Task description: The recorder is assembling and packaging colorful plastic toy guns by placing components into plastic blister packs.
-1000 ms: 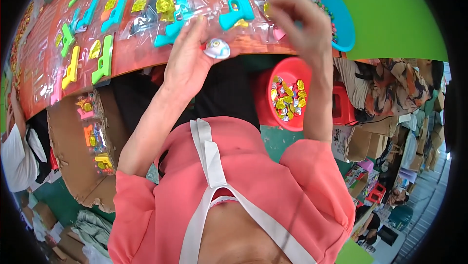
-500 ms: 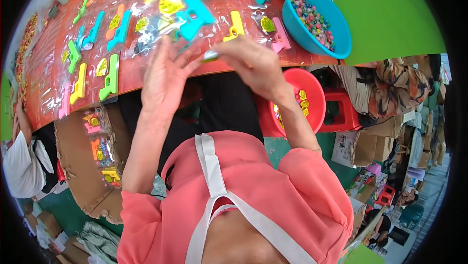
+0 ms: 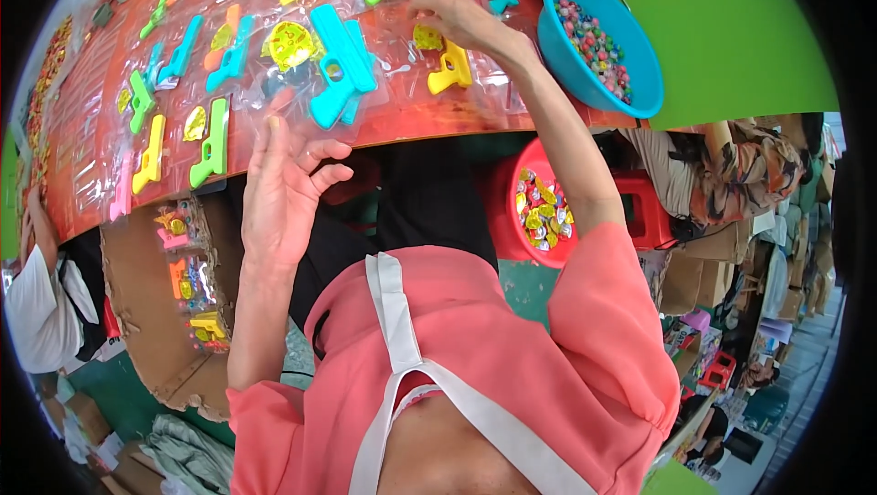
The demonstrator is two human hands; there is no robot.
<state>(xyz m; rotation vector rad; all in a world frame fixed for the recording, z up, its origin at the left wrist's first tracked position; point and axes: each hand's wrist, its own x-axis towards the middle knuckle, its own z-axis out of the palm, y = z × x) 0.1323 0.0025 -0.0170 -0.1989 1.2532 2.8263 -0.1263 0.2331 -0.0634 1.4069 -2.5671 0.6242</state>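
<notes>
My left hand [image 3: 285,175] is open with spread fingers, palm up, at the table's near edge. Just beyond it lies a large turquoise toy gun [image 3: 340,70] in clear plastic, overlapping another turquoise one, with a yellow see-through disc [image 3: 290,46] on its left. My right hand [image 3: 466,20] reaches over the table with bent fingers, their tips partly hidden and slightly blurred. Under it are a yellow toy gun [image 3: 448,70] and a smaller yellow disc [image 3: 427,36], both in clear plastic. Whether the fingers grip anything is not visible.
More clear packs with coloured toy guns, such as a green one [image 3: 210,143], cover the red table [image 3: 438,125]. A blue basin [image 3: 555,66] of beads stands at right. Below is a pink basin [image 3: 585,175] with small yellow pieces. A cardboard box [image 3: 137,303] sits at left.
My right hand has moved up and away over the table; the small shiny piece at its fingertips no longer shows. My left hand has drawn back. The large turquoise toy gun sits lower and nearer.
</notes>
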